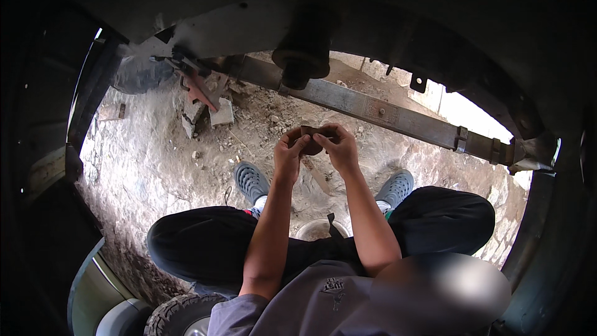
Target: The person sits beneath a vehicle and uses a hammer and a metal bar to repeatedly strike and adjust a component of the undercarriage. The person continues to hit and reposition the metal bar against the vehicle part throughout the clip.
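Between my two hands, in front of me at the middle of the head view, is a small dark brown, sheet-like piece (313,145) that looks bent or folded. My left hand (289,151) pinches its left side between thumb and fingers. The right side is gripped the same way by my right hand (337,147). Both thumbs point inward on the near face of the piece. My fingers hide part of it, and its exact kind cannot be made out.
Beyond my hands a long metal leaf spring (348,101) crosses the view, beneath a dark round bump stop (303,62). An orange-red metal part (199,92) stands by broken concrete blocks (222,112) at far left. A tyre (174,316) lies near left. Dark vehicle bodywork surrounds me.
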Motion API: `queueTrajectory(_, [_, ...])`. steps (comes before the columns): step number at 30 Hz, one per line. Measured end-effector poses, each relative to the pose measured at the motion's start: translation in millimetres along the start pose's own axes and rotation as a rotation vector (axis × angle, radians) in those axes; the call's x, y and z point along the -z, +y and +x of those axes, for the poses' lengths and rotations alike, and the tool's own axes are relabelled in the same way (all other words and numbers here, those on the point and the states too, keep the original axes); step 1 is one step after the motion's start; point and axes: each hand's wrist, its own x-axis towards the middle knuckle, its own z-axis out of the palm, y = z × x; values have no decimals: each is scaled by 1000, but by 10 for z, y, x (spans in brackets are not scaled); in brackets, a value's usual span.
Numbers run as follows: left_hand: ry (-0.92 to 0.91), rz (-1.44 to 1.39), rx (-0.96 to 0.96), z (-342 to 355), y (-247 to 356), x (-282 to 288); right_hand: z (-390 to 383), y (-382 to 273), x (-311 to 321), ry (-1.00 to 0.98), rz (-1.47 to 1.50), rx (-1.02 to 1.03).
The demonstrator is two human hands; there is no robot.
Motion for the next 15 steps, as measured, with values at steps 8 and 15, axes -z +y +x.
queueTrajectory(8, [-37,-57,-11,-17,11,-46,-67,-60,-66,38,-116,-21])
queueTrajectory(15, [-45,35,28,-31,-58,-40,-43,43,-45,145,-188,100])
